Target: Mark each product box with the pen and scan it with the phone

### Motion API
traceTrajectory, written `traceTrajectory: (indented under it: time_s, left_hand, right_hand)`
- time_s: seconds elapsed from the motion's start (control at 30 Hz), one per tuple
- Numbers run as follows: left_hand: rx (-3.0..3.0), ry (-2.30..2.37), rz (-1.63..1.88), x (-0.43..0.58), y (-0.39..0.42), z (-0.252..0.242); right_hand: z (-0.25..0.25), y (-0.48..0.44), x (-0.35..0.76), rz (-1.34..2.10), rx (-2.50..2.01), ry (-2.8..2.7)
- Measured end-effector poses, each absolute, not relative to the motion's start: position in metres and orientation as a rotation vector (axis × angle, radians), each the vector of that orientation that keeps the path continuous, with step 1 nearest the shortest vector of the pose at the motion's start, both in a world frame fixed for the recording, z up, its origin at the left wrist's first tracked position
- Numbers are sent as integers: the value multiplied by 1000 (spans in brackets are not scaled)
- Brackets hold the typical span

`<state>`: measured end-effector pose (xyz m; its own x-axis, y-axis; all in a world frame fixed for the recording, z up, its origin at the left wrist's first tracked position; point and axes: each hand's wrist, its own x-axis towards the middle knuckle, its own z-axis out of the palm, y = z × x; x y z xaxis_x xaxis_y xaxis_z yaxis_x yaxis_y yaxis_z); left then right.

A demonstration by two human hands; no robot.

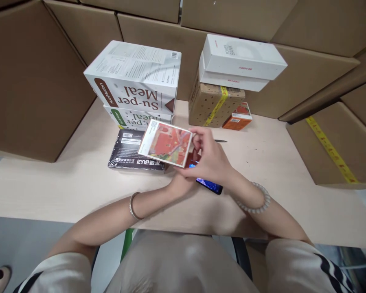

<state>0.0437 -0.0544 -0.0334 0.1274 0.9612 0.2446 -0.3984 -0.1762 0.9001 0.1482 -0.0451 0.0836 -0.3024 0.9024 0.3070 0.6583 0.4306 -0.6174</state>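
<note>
My right hand [211, 156] grips the right end of a small flat box [169, 142] with a red and orange picture on its white-bordered top. Thumb and forefinger span that edge, and the box tilts slightly above the table. From below, my left hand [183, 183] reaches under the same box and supports it; most of its fingers are hidden. A phone [210, 186] with a lit screen lies beneath my hands. Behind the held box sits a dark shrink-wrapped carton [126, 150], partly covered by it.
Two stacked Su-per Meal cartons [134, 89] stand at the back left. White power bank boxes [240, 61] rest on a brown taped carton [216, 103], beside an orange box [237, 118]. Large cardboard boxes [326, 146] surround the table [277, 175]. A dark thin object [221, 141] lies nearby.
</note>
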Motion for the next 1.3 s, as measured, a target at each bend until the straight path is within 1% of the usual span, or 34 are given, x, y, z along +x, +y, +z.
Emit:
traceTrajectory:
  time_s: [0.17,0.37,0.5,0.57,0.67,0.83,0.97,1.07,1.3]
  left_hand:
    - [1396,638,1189,37,-66,-40]
    - [979,487,1356,36,-46,-37]
    - [846,507,1410,38,-41,-30]
    - [809,543,1404,37,-42,-25]
    - [760,584,1451,35,-42,-18]
    - [749,663,1542,33,-35,-16]
    - [772,720,1533,32,-32,-18]
    - [791,716,1521,32,-32,-19]
    - [875,720,1538,32,-33,-22]
  right_hand:
    - [66,-64,182,318,-1275,-1733]
    - [39,-66,195,99,-1381,-1547]
    - [16,-72,195,-52,-1402,-1655]
    - [13,-77,196,-29,-1387,-1803]
    - [21,-83,203,46,-1441,-1975]
    - [42,-84,215,110,-1813,-2187]
    - [51,-85,213,340,-1976,-2453]
    - [52,-83,214,379,-2006,-2431]
    - [39,-59,233,296,-2026,-2162]
